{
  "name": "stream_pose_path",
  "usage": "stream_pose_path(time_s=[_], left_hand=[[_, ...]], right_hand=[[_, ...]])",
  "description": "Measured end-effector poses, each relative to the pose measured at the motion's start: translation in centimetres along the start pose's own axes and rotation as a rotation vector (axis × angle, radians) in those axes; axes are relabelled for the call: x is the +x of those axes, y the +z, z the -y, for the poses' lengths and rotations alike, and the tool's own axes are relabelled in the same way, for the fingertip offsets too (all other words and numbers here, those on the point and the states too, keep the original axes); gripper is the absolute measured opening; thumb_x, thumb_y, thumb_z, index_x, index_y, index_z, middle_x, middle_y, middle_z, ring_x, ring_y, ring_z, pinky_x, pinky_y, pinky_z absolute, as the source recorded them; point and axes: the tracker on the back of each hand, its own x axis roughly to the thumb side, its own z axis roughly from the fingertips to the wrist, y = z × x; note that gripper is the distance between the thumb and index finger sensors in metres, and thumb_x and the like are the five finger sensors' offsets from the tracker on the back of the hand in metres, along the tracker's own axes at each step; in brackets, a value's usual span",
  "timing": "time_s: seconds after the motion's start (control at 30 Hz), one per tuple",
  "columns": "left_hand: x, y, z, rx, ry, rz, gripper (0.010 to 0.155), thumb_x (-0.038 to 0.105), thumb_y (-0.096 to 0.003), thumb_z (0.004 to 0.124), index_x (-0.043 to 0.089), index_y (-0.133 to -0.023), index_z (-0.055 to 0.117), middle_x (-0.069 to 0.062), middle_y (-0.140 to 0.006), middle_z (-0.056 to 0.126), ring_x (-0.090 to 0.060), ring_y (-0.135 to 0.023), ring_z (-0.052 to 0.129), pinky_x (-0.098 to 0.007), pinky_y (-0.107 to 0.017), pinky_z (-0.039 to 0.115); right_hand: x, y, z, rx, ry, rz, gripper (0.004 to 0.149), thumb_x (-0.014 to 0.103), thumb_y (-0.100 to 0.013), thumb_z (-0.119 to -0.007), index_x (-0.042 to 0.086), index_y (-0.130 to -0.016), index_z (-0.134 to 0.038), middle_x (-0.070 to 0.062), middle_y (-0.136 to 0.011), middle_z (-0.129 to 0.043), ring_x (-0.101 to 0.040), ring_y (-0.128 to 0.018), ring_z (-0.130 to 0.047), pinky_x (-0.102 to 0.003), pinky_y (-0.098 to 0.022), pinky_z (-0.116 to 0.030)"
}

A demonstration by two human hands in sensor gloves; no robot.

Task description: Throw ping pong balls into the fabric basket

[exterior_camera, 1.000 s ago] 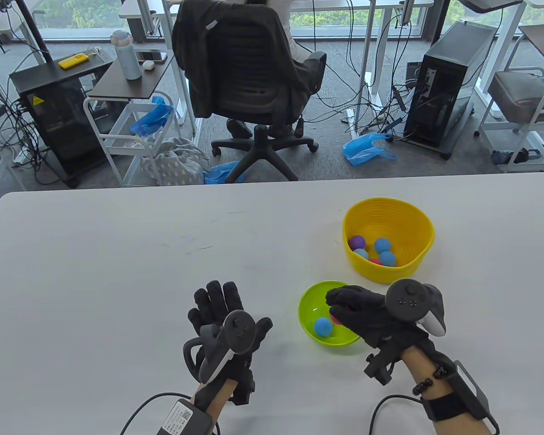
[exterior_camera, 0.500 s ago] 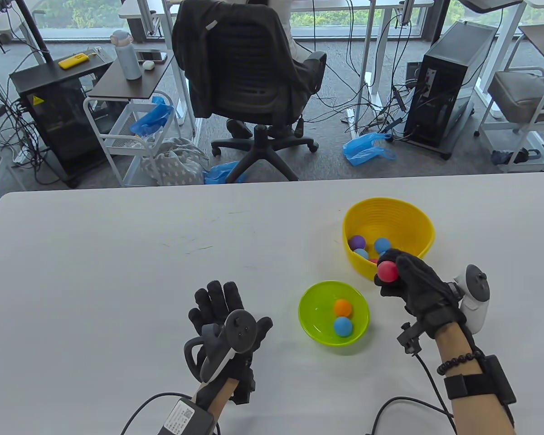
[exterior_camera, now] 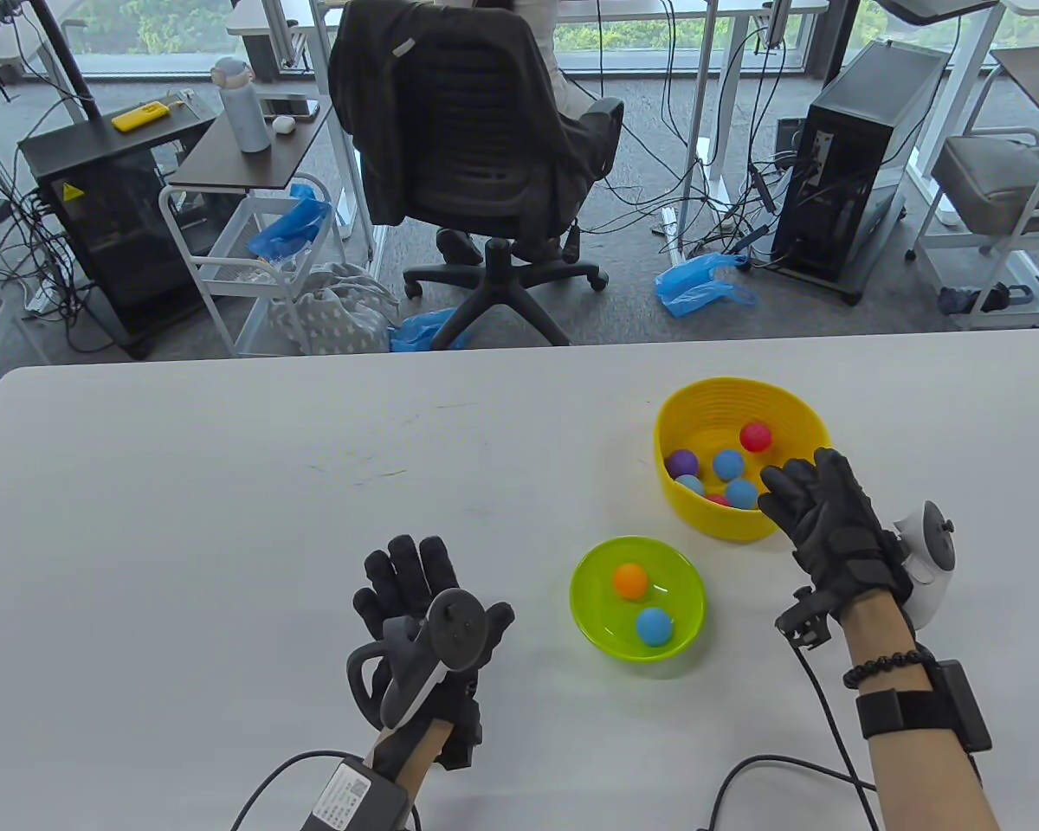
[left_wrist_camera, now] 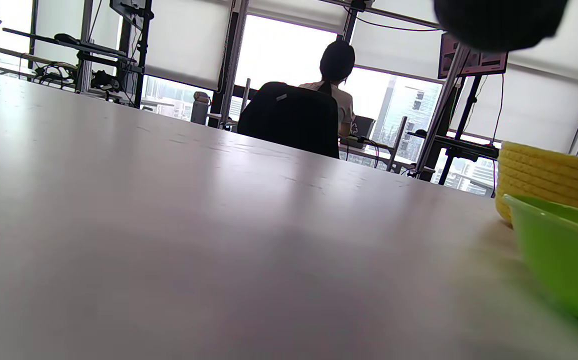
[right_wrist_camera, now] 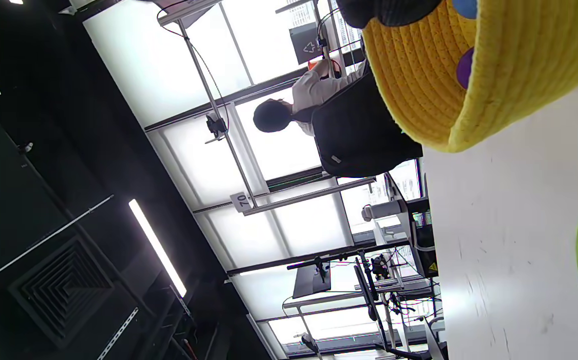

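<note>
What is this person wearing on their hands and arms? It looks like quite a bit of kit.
Both hands, left hand and right hand, wear black padded gloves. A tracker like a game controller is strapped to the back of each: dark grey on the left, white on the right. The forearms are bare. The right wrist has a black bead bracelet and a black strap with a box. Black cables trail off.

Yellow basket (exterior_camera: 798, 415) – green bowl (exterior_camera: 590, 563), red ball (exterior_camera: 755, 436).

The right hand (exterior_camera: 831, 528), fingers (exterior_camera: 784, 493) spread, hovers beside the yellow basket (exterior_camera: 801, 415) holding a red ball (exterior_camera: 755, 436).
</note>
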Motion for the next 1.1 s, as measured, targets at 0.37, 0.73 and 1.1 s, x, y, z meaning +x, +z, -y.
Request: stream_pose_path(time_s=[0.37,0.73,1.1], left_hand=[[-0.1,0.0,0.0,-0.008,0.022,0.004,0.102,0.062,-0.0451,0.074,0.008,-0.115,0.021,-0.024,-0.120,0.008,-0.056,-0.108,0.010,-0.076,-0.074,0.020],[0.2,0.1,0.2,-0.015,0.036,0.029,0.102,0.061,-0.0448,0.074,0.009,-0.115,0.022,-0.024,-0.120,0.008,-0.056,-0.108,0.010,-0.076,-0.074,0.019],[0.2,0.2,0.2,-0.003,0.043,0.031,0.102,0.061,-0.0448,0.074,0.009,-0.115,0.022,-0.024,-0.120,0.008,-0.056,-0.108,0.010,-0.076,-0.075,0.019]], right_hand=[[2.9,1.7,-3.6,-0.051,0.538,0.177,0.059,0.050,-0.063,-0.063,0.016,-0.111,-0.054,-0.021,-0.113,-0.056,-0.047,-0.093,-0.074,-0.059,-0.069,-0.068],[2.3,4.4,-11.7,0.216,1.190,0.342,0.050,0.045,-0.056,-0.073,0.014,-0.094,-0.082,-0.020,-0.101,-0.079,-0.048,-0.078,-0.089,-0.060,-0.058,-0.076],[-2.1,4.9,-16.4,0.448,1.488,0.246,0.050,0.046,-0.056,-0.072,0.015,-0.093,-0.084,-0.021,-0.102,-0.078,-0.048,-0.076,-0.090,-0.060,-0.056,-0.078]])
